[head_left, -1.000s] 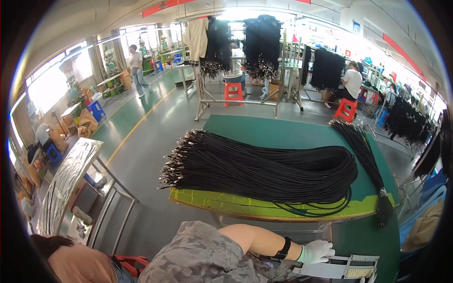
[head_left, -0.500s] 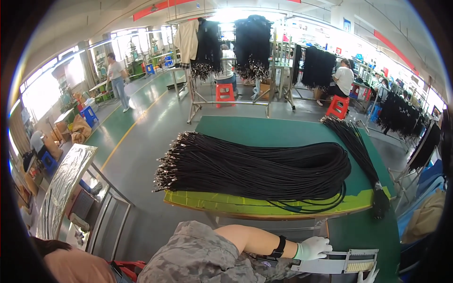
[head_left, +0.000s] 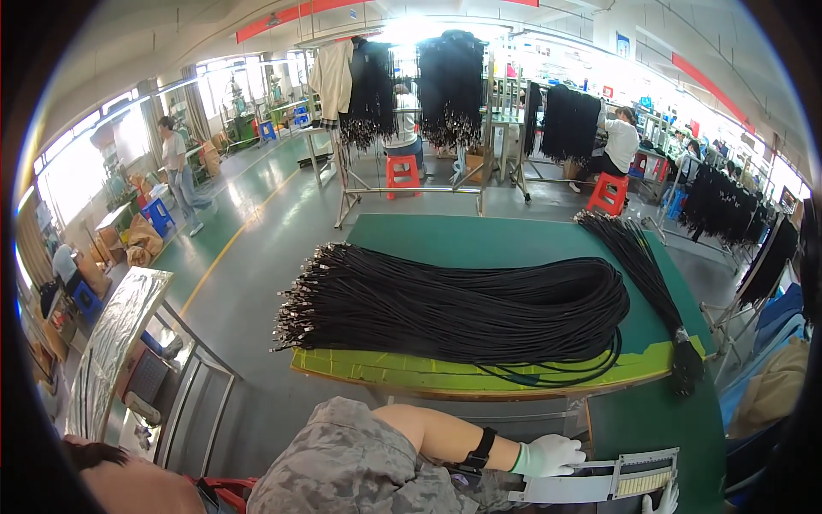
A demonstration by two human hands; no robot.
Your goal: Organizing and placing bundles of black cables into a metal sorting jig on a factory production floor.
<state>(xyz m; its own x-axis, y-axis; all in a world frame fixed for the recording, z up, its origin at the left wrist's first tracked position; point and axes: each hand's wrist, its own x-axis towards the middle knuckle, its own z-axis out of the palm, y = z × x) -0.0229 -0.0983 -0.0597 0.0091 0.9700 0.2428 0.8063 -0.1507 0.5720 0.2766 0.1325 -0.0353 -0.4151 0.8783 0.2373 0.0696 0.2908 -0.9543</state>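
A flat, pale metal tray [head_left: 565, 489] with a slotted frame at its right end lies along the lower right edge of the dark green table. Inside that frame runs a row of small cream-coloured pieces [head_left: 644, 484]. My left hand [head_left: 550, 455], in a white glove with a green cuff, has its fingers curled onto the tray's far edge, left of the frame. My right hand [head_left: 661, 499], also white-gloved, is cut off by the lower edge; its visible thumb and fingers are apart beside the frame's near right corner. Whatever lies beneath its palm is hidden.
A thick bundle of black cords [head_left: 462, 308] with metal ends lies across the green table [head_left: 411, 231]. A thinner bundle [head_left: 638, 287] lies to its right. A foil-topped bench [head_left: 120, 330] stands left. A person's shoulder [head_left: 128, 484] is close at lower left.
The dark gap in the tray between my left hand and the frame is now mostly covered by pale metal. A distant walking person has moved left. The whole view has shifted slightly.
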